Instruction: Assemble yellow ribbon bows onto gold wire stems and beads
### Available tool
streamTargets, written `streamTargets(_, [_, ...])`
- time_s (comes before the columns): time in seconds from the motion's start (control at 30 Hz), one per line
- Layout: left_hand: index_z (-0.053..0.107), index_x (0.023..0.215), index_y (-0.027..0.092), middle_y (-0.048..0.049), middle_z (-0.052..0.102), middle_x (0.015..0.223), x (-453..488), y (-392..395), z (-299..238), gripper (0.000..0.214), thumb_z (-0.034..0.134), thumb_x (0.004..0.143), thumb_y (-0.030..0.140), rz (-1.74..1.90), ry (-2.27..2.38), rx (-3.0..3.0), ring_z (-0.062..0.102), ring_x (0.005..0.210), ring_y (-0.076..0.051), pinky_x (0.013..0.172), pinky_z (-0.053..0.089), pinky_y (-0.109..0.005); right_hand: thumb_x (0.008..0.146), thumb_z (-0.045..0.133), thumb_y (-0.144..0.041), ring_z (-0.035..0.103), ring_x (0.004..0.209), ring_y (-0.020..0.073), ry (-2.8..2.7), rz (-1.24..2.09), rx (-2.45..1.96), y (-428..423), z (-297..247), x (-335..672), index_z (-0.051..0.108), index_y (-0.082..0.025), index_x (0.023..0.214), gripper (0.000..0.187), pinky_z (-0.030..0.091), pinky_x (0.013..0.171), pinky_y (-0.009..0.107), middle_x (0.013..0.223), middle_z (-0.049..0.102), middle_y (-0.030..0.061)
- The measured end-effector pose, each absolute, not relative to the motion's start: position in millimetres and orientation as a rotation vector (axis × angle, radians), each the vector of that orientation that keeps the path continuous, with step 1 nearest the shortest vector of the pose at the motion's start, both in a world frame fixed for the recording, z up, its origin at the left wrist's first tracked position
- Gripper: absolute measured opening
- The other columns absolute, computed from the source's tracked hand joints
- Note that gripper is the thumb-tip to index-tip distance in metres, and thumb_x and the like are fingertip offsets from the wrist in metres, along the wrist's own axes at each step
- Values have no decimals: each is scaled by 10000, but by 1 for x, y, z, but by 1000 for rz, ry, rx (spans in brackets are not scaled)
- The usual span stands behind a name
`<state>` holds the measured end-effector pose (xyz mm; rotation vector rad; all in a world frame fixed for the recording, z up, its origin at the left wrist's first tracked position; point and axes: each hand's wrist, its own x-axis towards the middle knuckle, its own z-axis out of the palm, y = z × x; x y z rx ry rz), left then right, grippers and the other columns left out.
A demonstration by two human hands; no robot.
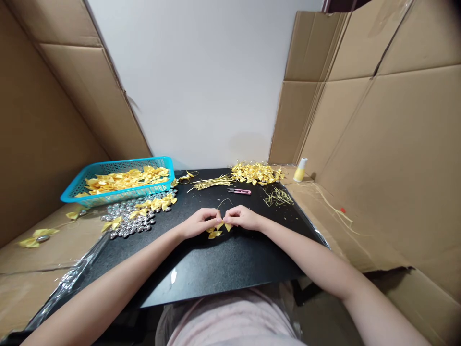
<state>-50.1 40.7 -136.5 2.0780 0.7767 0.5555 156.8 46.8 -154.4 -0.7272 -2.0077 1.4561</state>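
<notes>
From my end, both hands are working just above the middle of the dark table (201, 269). The left hand (200, 223) and right hand (244, 217) are pinched narrow, thumb to finger, on one yellow bow (227, 227) between them. Its visible tip points toward the near edge; the fingers cover much of the rest, so I cannot tell its long axis. A thin bent strand (227, 200) rises from the pinch toward the wall. More yellow ribbon (215, 234) sits just below the left fingertips.

My widest room is toward the near edge, which runs slanted in front of the body. Leftward, the silver beads (139, 223) and blue basket (118, 195) limit me; ahead, the pink snips (239, 191) and gold ties (212, 182). To the right, the thread scraps (278, 196) lie near the table's side edge.
</notes>
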Motion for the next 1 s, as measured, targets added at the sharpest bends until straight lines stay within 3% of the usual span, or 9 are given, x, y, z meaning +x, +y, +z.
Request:
streamTargets(0.33, [589,673,131,-10,528,681,-54,47,-139,449,491,883,515,555,760,2163,472,671,-123,660,393,-230,755,596,-621,378,439,56,-2002,1427,-761,50,-160,160,511,-141,510,546,304,492,223,460,476,-35])
streamTargets(0.67, [607,660,141,-10,545,657,-56,51,-138,415,487,879,472,545,773,2244,502,669,-129,670,406,-230,767,600,-604,404,426,52,-1998,1433,-782,51,-163,159,527,-137,522,532,321,472,207,462,499,-32])
streamTargets(0.77, [597,659,153,-20,576,671,-64,53,-128,397,450,876,450,548,870,2303,524,677,-141,681,413,-241,778,585,-607,419,446,60,-1982,1382,-815,49,-164,156,610,-120,601,519,334,476,207,493,507,-30])
streamTargets(0.87, [590,652,169,-31,583,669,-86,53,-103,362,411,857,407,619,1264,2483,530,662,-156,646,385,-253,783,621,-550,454,511,77,-2019,1207,-842,42,-163,151,706,-121,857,444,362,518,213,589,553,-22])
streamTargets(1.0, [540,570,189,-58,559,644,-128,48,-61,300,475,772,400,680,2434,2390,510,668,-204,543,268,-267,733,742,-420,506,629,109,-2381,632,-715,27,-162,142,722,-165,980,355,365,606,231,703,609,3])
